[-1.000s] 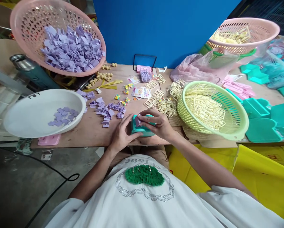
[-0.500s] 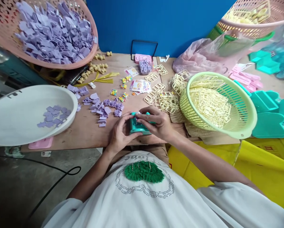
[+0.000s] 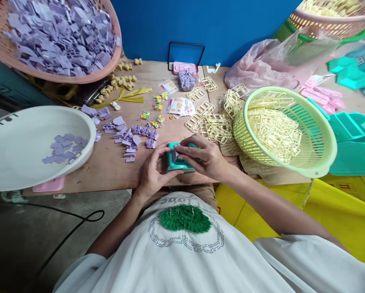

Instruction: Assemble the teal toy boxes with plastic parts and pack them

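Observation:
A teal plastic case (image 3: 182, 166) rests at the table's front edge, right before my body. My left hand (image 3: 153, 171) grips its left side, thumb along the near edge and fingers at the far left corner. Over the case, my right hand (image 3: 205, 156) pinches a small purple plastic piece (image 3: 175, 154), which is at the case's left part. My right fingers cover much of the case's inside. Loose purple plastic parts (image 3: 130, 140) lie to the left of my hands. Cream plastic frames (image 3: 217, 128) are piled just beyond my right hand.
A white bowl (image 3: 17, 150) with flat purple pieces stands left. Behind it a pink basket (image 3: 117, 53) holds many purple parts. A yellow-green basket (image 3: 319, 152) of cream frames stands right, beside teal cases (image 3: 350, 158). Printed cards (image 3: 179, 106) and tiny colourful pieces (image 3: 158, 121) lie mid-table.
The purple piece in my right fingers now shows its purple face, where a pale glint showed before. Both hands keep nearly the same place on the case. The view has shifted slightly.

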A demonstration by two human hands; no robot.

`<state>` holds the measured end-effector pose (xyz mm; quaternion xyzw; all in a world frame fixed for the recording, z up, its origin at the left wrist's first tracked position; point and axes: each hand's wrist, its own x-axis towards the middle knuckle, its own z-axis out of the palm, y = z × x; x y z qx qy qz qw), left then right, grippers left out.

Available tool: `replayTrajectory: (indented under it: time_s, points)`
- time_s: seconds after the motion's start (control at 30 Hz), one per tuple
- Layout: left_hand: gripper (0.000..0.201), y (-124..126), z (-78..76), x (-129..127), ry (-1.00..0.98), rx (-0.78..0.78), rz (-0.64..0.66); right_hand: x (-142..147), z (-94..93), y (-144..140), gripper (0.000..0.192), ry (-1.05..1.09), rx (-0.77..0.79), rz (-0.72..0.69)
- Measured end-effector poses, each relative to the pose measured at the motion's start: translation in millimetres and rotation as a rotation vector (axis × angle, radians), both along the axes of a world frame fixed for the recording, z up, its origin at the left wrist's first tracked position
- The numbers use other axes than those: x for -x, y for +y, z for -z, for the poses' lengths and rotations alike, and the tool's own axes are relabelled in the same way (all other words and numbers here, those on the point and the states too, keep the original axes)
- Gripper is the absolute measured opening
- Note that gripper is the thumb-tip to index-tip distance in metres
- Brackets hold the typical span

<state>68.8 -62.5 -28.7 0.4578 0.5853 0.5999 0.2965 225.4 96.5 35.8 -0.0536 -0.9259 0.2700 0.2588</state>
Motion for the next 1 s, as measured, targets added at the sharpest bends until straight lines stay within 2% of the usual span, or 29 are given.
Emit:
replayTrajectory:
  time_s: [0.33,0.63,0.83,1.0]
  points:
    - [0.054,-1,4.9,1,0.222,-0.113,-0.025,5,-7.6,16,0.028,0.010,-0.098,-0.134]
    - [0.038,-4,4.5,-1,0.338,-0.156,-0.039,5,-4.5,11,0.026,0.076,-0.168,-0.101]
    - [0.036,-3,0.8,0,0.359,-0.158,-0.035,8,-7.7,24,0.030,0.009,-0.054,-0.216]
    - [0.035,-3,5.2,-1,0.342,-0.157,-0.038,13,-6.5,26,0.033,-0.002,0.011,-0.234]
